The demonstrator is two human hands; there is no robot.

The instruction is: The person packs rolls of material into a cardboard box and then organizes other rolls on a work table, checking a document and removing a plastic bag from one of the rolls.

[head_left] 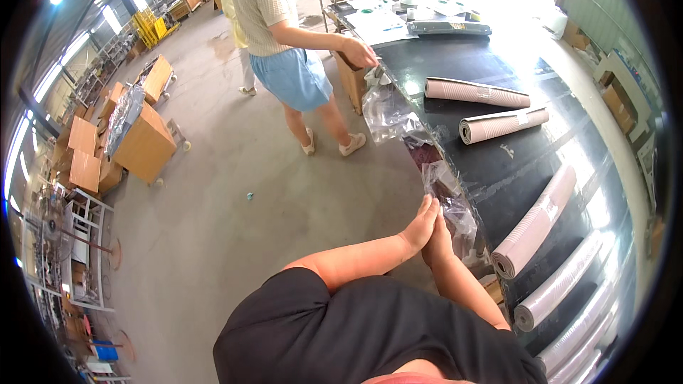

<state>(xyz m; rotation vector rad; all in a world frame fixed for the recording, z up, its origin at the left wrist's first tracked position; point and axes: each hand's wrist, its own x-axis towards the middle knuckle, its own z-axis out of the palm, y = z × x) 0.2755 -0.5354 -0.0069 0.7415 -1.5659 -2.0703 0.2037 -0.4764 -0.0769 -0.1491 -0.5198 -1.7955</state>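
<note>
My left hand (420,226) and my right hand (439,240) are pressed palm to palm beside the black table's near edge, fingers straight and pointing away from me. Whatever lies between the palms is hidden. Right at the fingertips, transparent plastic bags (461,217) hang crumpled along the table side. To the right of my hands a rolled pinkish-brown ribbed mat (537,224) rests on the table, with a band round its middle. Closer to me lies another rolled mat (558,281) that looks wrapped in shiny film.
Two more rolled mats (477,92) lie farther up the black table (491,160). A co-worker (284,50) stands at its left side, one hand by the edge over more plastic (390,114). Tape rolls (409,0) sit at the far end; cardboard boxes (146,142) stand left.
</note>
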